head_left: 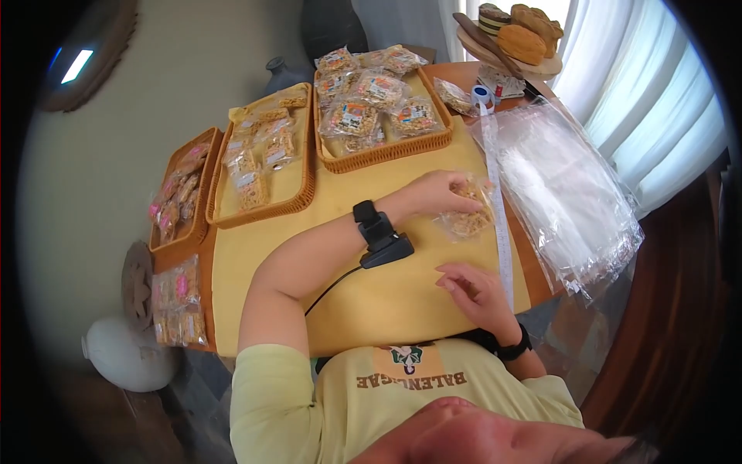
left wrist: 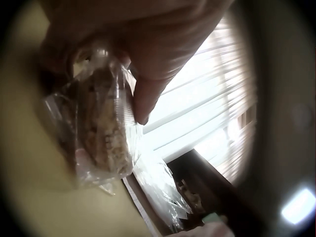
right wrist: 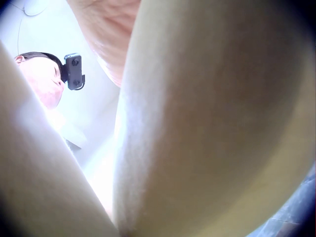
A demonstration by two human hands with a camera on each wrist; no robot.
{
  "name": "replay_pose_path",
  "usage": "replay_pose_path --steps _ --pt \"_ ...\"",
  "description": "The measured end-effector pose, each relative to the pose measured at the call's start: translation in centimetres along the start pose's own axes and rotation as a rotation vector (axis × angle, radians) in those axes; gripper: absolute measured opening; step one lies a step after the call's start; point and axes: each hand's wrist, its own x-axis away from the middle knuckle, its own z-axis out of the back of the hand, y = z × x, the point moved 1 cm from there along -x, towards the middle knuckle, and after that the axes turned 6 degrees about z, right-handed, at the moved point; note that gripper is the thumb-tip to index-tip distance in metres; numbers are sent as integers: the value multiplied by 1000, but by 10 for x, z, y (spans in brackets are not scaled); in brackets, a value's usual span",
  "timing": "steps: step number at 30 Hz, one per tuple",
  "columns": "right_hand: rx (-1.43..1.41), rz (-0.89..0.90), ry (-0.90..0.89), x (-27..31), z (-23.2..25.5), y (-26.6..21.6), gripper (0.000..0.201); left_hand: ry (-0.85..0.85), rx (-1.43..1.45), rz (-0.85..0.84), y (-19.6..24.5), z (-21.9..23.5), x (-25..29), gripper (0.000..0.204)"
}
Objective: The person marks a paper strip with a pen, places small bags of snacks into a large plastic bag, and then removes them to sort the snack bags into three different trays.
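In the head view my left hand [head_left: 448,193] grips a clear-wrapped crunchy snack cake [head_left: 470,216] over the right side of the yellow cloth. The left wrist view shows the wrapped cake [left wrist: 103,123] upright, its loose plastic hanging, between the fingers and thumb of the left hand [left wrist: 133,44]. Below it in the head view, by the front of the table, my right hand [head_left: 475,294] has loosely bent fingers and holds nothing. A white measuring tape [head_left: 498,209] runs lengthwise just right of both hands. In the right wrist view, blurred skin fills most of the picture.
Three wicker trays [head_left: 313,178] of wrapped snacks line the far and left sides. More packets [head_left: 179,301] lie at the left edge. Clear plastic bags [head_left: 564,185] cover the right side. A tape roll [head_left: 481,94] and a bread board [head_left: 506,58] stand at the back right.
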Motion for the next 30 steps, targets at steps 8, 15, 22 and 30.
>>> replay_pose_path --steps 8,15,22,30 --pt "-81 -115 32 3 -2 4 18 27 -60 -108 -13 -9 12 40" --pt "-46 -98 44 0 -3 -3 16 296 271 25 -19 74 103 29" --pt "-28 -100 39 0 -3 0 16 968 479 203 -75 215 175 32" --pt "-5 -107 63 5 -2 5 18 1394 -619 477 -115 252 163 37"
